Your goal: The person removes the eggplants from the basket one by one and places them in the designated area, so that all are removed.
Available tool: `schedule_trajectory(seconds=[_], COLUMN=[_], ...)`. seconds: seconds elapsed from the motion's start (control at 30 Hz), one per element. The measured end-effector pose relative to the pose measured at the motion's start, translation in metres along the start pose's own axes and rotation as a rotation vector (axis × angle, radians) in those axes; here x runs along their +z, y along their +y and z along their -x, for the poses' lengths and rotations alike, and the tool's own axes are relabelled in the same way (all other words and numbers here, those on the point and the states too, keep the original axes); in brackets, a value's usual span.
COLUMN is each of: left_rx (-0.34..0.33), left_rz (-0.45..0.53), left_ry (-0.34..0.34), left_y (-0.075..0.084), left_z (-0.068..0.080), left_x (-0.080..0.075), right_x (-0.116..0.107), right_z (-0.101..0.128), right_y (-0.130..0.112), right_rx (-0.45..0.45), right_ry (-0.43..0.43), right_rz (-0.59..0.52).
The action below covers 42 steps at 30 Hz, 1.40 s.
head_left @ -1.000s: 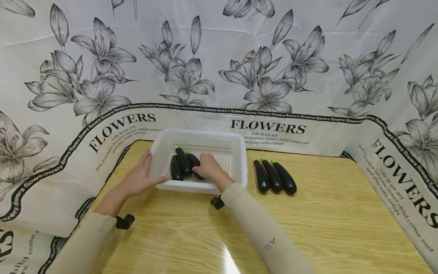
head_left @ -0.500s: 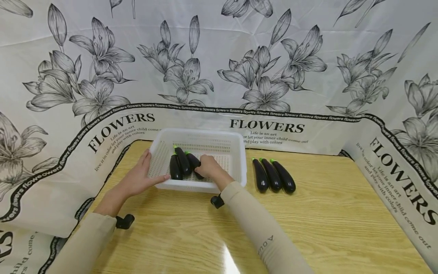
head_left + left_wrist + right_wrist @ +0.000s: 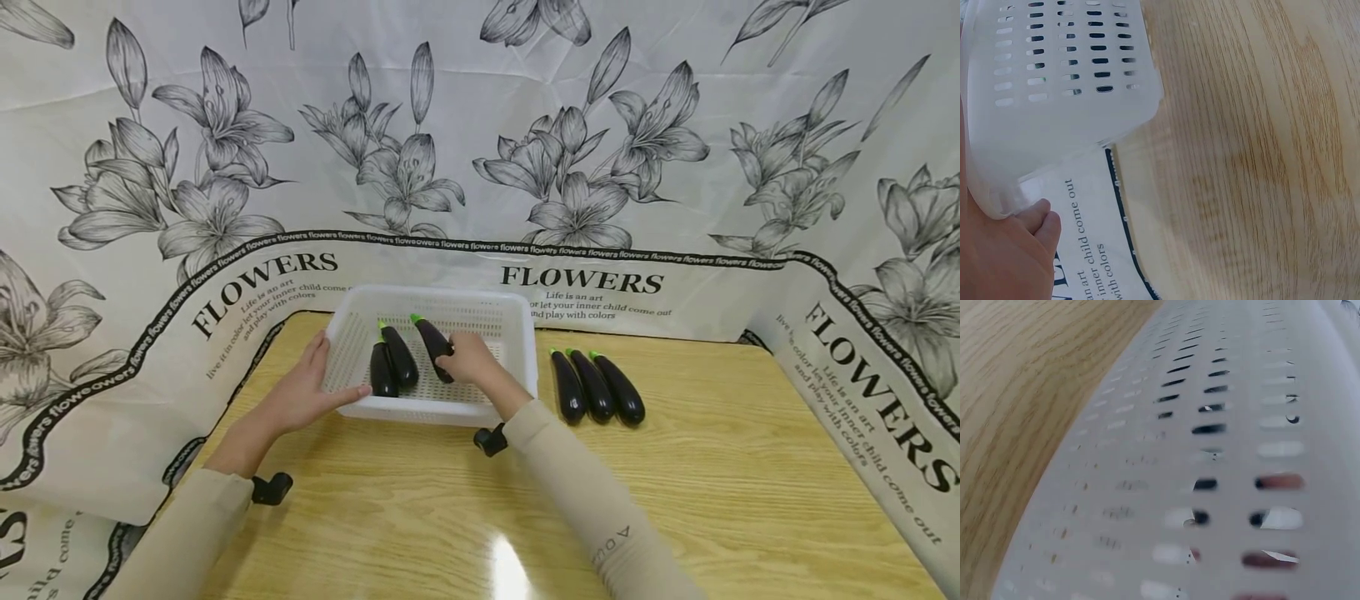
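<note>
Your right hand point(image 3: 471, 360) has its grip closed around one eggplant point(image 3: 434, 337) inside the white slotted basket point(image 3: 517, 333), holding it near the stalk-free end so the green cap points toward the back wall. It looks raised off the basket floor and tilted, apart from the two eggplants point(image 3: 392, 364) that lie side by side in the basket's left half. Your left hand point(image 3: 303, 390) rests with its fingers fairly straight along the basket's left wall and near rim, thumb lying on the front edge; the left wrist view shows the basket corner point(image 3: 1072, 119) just above the hand point(image 3: 1004, 250), so you are steadying rather than clutching.

Judging from this, the step in hand is handling that one eggplant over the basket. Keep the left hand pressing lightly so the light plastic does not slide on the glossy wooden bench point(image 3: 735, 467). Hold the eggplant with your fingers around its thick part, since the smooth skin could slip. Carry it clear of the high rim, and avoid knocking the pair beside it.

Three more eggplants point(image 3: 596, 386) lie in a row on the bench just right of the basket.
</note>
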<state>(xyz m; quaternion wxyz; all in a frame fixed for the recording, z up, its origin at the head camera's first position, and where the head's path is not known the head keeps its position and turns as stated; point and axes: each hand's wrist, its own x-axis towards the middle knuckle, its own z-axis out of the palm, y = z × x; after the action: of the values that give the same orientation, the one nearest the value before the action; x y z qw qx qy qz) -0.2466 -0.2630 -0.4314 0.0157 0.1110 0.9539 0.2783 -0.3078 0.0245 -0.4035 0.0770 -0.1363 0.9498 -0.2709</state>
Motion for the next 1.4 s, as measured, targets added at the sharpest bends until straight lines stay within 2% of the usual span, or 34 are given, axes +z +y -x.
schedule_trajectory(seconds=[0.6, 0.73, 1.13, 1.4], left_rx=[0.007, 0.011, 0.015, 0.011], left_rz=[0.0, -0.008, -0.013, -0.013], left_ry=[0.008, 0.013, 0.016, 0.008], left_y=[-0.005, -0.005, -0.001, 0.001], left_z=[0.002, 0.0, -0.001, -0.001], left_x=[0.006, 0.006, 0.0, -0.001], right_x=[-0.029, -0.037, -0.053, -0.064], right_z=[0.037, 0.045, 0.06, 0.073], right_y=[0.022, 0.028, 0.048, 0.052], right_rx=[-0.117, -0.125, -0.146, -0.127], right_ry=[0.005, -0.007, 0.019, 0.01], right_rz=[-0.131, -0.158, -0.142, -0.207])
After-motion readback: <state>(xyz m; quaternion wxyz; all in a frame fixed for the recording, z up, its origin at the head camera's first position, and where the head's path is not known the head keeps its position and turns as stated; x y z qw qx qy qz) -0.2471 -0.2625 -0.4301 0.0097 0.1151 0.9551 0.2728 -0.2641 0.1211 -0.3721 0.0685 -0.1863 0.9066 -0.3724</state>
